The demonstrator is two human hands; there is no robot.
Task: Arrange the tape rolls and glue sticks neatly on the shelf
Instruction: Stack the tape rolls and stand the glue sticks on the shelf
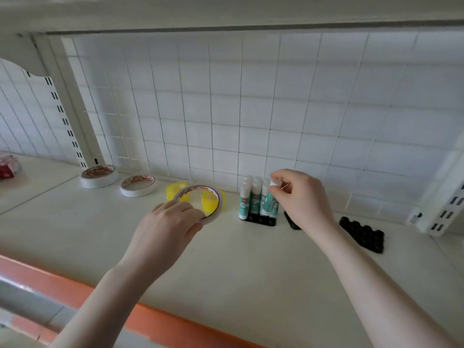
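My left hand is shut on a thin white tape roll, held tilted above the shelf. Behind it stand two yellow tape rolls. Two white tape rolls lie flat farther left. My right hand pinches the white cap of a teal glue stick at the front right of a black holder. Several more glue sticks stand upright in that holder.
A black empty holder lies to the right, and another black piece is partly hidden by my right wrist. A red packet sits at the far left. White tiled wall behind, slotted shelf brackets at both sides, orange shelf edge in front.
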